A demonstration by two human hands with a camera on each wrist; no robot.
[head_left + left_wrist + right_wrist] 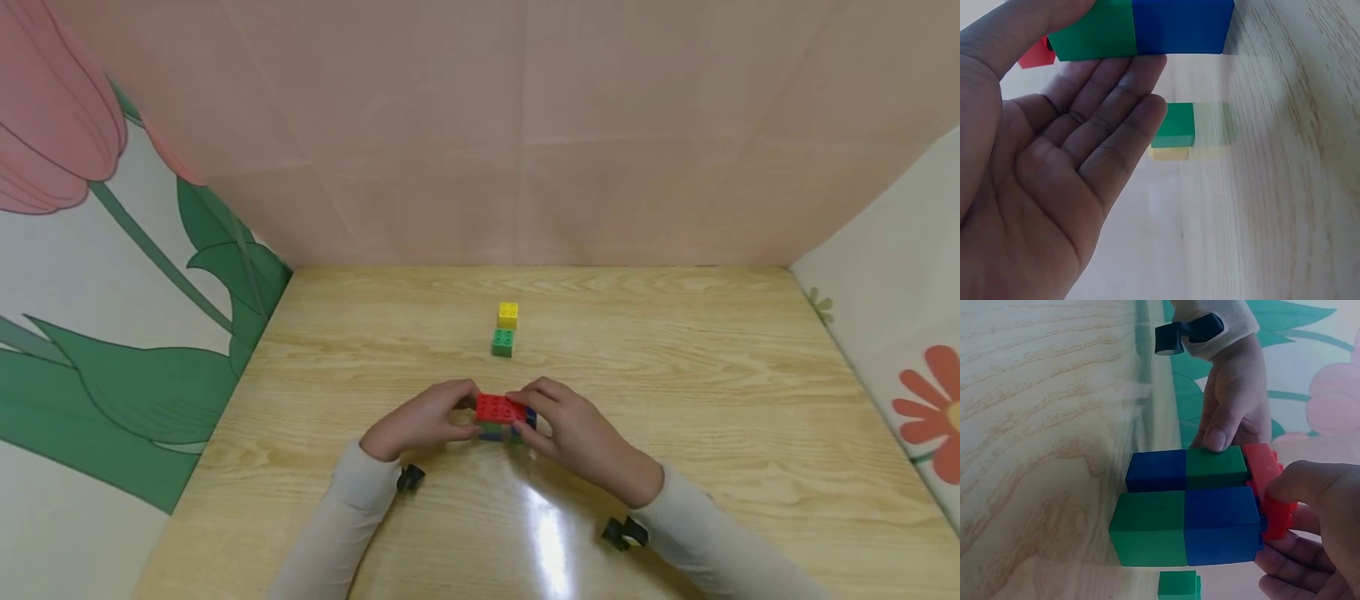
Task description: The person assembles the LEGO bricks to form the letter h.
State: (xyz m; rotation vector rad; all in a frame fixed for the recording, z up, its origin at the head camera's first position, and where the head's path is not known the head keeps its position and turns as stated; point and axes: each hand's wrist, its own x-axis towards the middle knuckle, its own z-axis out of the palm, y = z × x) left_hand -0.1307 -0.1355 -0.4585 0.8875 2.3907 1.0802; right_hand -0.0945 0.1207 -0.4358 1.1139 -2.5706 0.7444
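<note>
Two brick stacks stand side by side on the table. The left stack has a green brick (1217,469) over a blue brick (1157,470); the right one has another blue brick (1222,525) over another green brick (1149,530). A red studded brick (495,407) lies across their tops, with a gap showing above the right stack in the right wrist view. My left hand (423,417) holds the left stack, thumb against its upper green brick, fingers on the far side. My right hand (581,429) pinches the red brick between thumb and fingers.
Beyond the stacks, a loose green brick (502,343) sits on the wooden table (675,358), with a yellow brick (508,315) just behind it. A pink backdrop (517,167) rises at the table's far edge. Flower-printed panels stand at both sides.
</note>
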